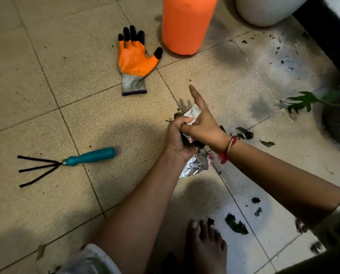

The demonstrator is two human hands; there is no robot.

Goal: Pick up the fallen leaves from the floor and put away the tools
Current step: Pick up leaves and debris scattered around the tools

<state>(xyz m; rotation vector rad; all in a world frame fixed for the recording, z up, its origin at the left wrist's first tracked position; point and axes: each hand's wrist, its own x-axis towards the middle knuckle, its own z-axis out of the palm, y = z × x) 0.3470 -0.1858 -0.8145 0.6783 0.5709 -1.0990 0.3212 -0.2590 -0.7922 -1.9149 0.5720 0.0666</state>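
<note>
Gripping a dark wad of leaves (193,142) at frame centre, the left hand (178,140) is curled closed around the wad, palm turned up. The right hand (201,125) sits on top of it, touching it, pressing a crumpled white wrapper (193,113) against the wad; its index finger points up and away, the remaining fingers are folded down. A silver foil wrapper (194,167) shows just below the left wrist; whether it is held or lying on the floor cannot be told. A red-and-yellow thread band (227,150) circles the right wrist.

Loose leaves (245,133) lie on the tiled floor (46,66) just right of the hands. More scraps (235,225) lie at lower right, near a bare foot (205,246) at the bottom edge. Fine dark debris is scattered at upper right.

A hand rake (66,164) with a teal handle and three black prongs lies at left centre, prongs pointing left, well apart from the hands. An orange glove (134,58) with black fingertips lies flat at upper centre, fingers pointing up. An orange cylinder (188,24) stands just right of the glove, cut by the top edge. A white pot (264,10) stands at upper right. A green plant leaf (303,100) enters from the right edge.
</note>
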